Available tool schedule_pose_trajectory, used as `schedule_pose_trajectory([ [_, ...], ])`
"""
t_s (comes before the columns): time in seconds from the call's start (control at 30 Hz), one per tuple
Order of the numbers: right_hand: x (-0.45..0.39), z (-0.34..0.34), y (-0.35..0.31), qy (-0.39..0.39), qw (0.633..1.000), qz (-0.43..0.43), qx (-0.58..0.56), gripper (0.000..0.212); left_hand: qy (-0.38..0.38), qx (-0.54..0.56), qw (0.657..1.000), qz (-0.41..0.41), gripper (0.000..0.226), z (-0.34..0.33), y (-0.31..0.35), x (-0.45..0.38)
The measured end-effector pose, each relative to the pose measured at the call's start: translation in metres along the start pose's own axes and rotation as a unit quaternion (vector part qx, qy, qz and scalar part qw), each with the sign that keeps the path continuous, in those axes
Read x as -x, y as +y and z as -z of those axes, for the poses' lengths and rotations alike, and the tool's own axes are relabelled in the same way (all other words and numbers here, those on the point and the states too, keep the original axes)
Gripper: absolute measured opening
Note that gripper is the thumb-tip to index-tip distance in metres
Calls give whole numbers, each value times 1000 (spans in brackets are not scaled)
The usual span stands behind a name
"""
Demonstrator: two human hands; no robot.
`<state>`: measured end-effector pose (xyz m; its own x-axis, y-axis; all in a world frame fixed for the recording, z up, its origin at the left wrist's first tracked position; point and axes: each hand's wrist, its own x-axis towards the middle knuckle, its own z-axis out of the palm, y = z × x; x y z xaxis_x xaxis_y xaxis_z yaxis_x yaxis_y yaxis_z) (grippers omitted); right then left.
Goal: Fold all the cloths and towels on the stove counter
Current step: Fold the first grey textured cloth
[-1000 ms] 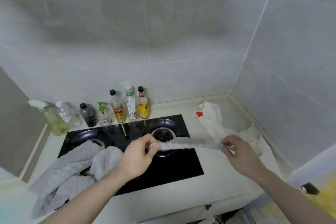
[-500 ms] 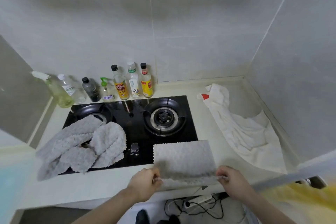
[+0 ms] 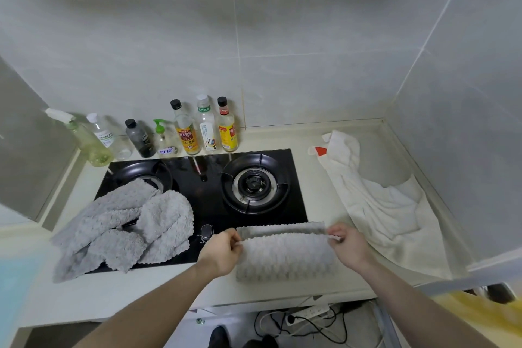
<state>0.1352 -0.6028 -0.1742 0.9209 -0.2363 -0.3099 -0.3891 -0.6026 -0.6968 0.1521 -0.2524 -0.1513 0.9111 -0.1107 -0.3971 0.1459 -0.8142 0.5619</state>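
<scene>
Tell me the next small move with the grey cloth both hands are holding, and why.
Probably carry the pinched edge forward and lay it on the far edge. The left hand and right hand each pinch a corner of the grey cloth, whose near part lies on the counter while a far strip remains uncovered, so the fold looks half done.

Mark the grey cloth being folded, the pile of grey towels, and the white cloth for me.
grey cloth (image 3: 285, 258): head view, middle of its top layer.
pile of grey towels (image 3: 121, 223): head view, centre of the heap.
white cloth (image 3: 387, 212): head view, its wide spread part.
</scene>
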Motion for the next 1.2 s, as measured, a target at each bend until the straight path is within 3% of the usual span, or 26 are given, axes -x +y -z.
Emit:
schedule_pose_trajectory([
  [0.5, -51, -15, -19, 21, 997, -73, -30, 12, 24, -25, 997, 62, 9, -1, 15, -56],
  [0.63, -55, -17, -19, 24, 995, -91, -43, 28, 25, -119, 991, 62, 29, -4, 14, -56],
  [0.73, -46, -24, -5, 23, 995, -95, -3, 49, 4, -204, 979, 9, 54, -14, 15, -40],
  [0.83, -29, -35, 16, 13, 989, -146, -23, 68, -30, -227, 970, -78, 63, -30, 15, -23],
  [0.93, -23, -43, 32, -3, 980, -190, -53, 76, -97, -247, 959, -96, 66, -43, 11, -15],
  [1.1, -24, -44, 15, -9, 969, -223, -104, 75, -144, -233, 958, -78, 73, -45, 1, -15],
  [1.2, -22, -45, 6, -28, 957, -248, -148, 48, -127, -215, 966, -71, 72, -43, 2, -14],
])
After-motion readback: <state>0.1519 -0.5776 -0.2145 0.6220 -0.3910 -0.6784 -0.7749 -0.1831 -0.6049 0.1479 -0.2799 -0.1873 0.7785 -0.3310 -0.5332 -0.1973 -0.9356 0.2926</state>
